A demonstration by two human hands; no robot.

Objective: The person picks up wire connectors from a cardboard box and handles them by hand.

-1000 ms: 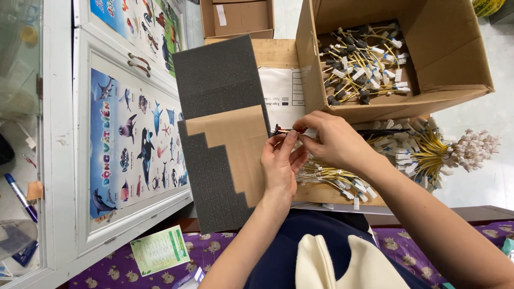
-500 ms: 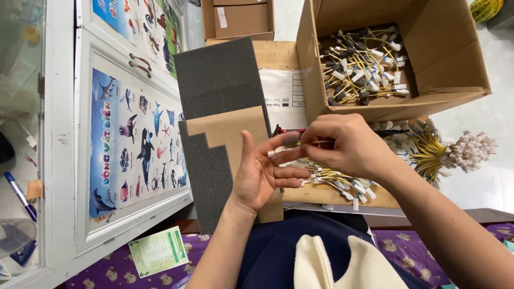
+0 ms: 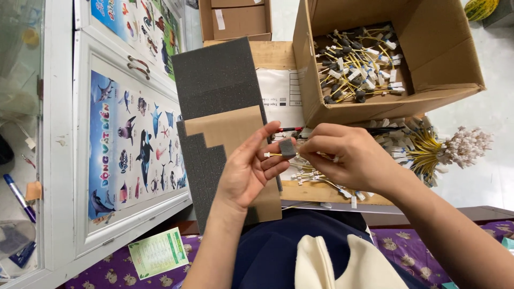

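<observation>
Two hands are engaged at the centre of the head view, above the near edge of the wooden board (image 3: 321, 191) on which the loose parts lie. A small dark foam block (image 3: 287, 148) is pinched between the thumb and index finger of the left hand (image 3: 247, 170), whose remaining fingers are curled loosely beneath it, so that the block is held steady and presented sideways to the other hand. A thin yellow wire (image 3: 276, 154) is gripped close to the block by the pressed-together fingertips of the right hand (image 3: 350, 160); this close grip appears intended to keep the flexible wire stiff at the point where it meets the foam. The long axis of the wire runs roughly left to right, nearly level, with its small white end pointing left and protruding just past the left side of the block; whether the wire passes through the foam or along it cannot be determined. Just below the hands, further wires with white tags (image 3: 313, 176) lie on the board, within reach. Behind the left hand, a sheet of dark foam with a stepped cut edge (image 3: 214, 96) is laid on brown backing paper, apparently the stock for the blocks. Beyond, at the far right, an open cardboard box (image 3: 444, 64) contains a pile of wires already carrying dark blocks, and a bundle of yellow wires with white connectors (image 3: 450, 150) lies beside the box.
</observation>
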